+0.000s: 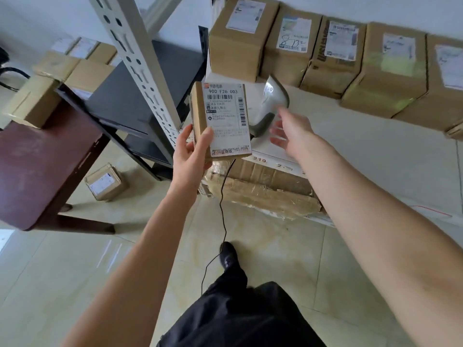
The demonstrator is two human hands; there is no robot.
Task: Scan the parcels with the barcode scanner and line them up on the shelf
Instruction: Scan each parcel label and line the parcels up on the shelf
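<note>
While left hand [191,156] grips parcel [221,121], right hand [290,131] wide, cream shelf [363,156], tiled floor [263,236].

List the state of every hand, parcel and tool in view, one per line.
left hand: grips the small parcel, label facing the camera.
right hand: open, reaching toward the barcode scanner, not touching it.
barcode scanner: resting on the shelf, cable hanging down.
row of boxes: lined up along the shelf back.

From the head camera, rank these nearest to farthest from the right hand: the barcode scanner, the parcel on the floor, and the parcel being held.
From the right hand:
1. Barcode scanner, on the shelf just ahead of the fingers.
2. Held parcel, to its left, gripped by the left hand.
3. Floor parcel, far left, below the table.
</note>
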